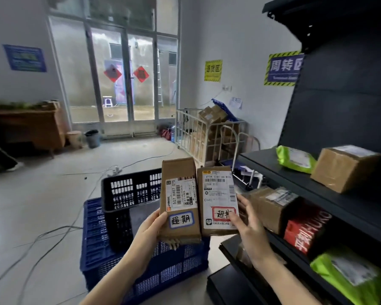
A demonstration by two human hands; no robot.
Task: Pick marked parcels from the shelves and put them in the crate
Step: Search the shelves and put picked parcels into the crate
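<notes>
I hold two brown parcels side by side above the crates. My left hand grips the left parcel by its lower edge; it carries a blue-framed handwritten mark. My right hand grips the right parcel, thumb lying over its red-framed mark. Below and behind them a black crate sits on a larger blue crate. The parcels hide part of the black crate's inside.
A dark shelf unit stands at the right with a brown box, green bags, a taped carton and a red-and-black box. A white wire cart full of cartons is behind. Cables trail over the floor at left.
</notes>
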